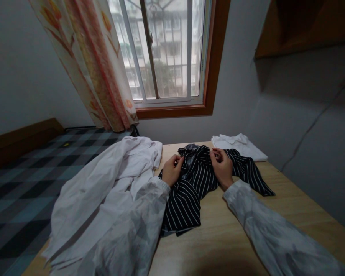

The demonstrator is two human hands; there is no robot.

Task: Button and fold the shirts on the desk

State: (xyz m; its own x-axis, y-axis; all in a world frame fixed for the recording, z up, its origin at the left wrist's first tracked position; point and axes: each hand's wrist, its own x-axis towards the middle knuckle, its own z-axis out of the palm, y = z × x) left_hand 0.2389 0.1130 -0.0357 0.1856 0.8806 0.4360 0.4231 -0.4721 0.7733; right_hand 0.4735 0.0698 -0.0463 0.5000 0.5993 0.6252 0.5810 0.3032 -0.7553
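A dim room with grey walls filled the frame, a wood-framed barred window (163, 50) at the upper centre and a floral orange-and-cream curtain (89, 57) hanging at the upper left. A pale wooden table (224, 237) ran across the lower half, and a bed with a dark blue-and-grey checked cover (20, 184) lay at the left edge.

In the middle of the frame, on the table, lay a crumpled black garment with thin white stripes (189, 188). Both hands rested on its upper part. The left hand (171, 170) had its fingers curled in, pinching a fold of the striped cloth near the garment's top. The right hand (222, 166), just right of centre, also pinched the striped cloth with fingertips drawn together, knuckles raised. Both arms wore light grey sleeves.

A loose heap of white cloth (103, 191) spread over the table's left side, touching the striped garment's left edge. A folded white garment (238, 147) sat at the table's far end, right of centre, just behind the striped one.
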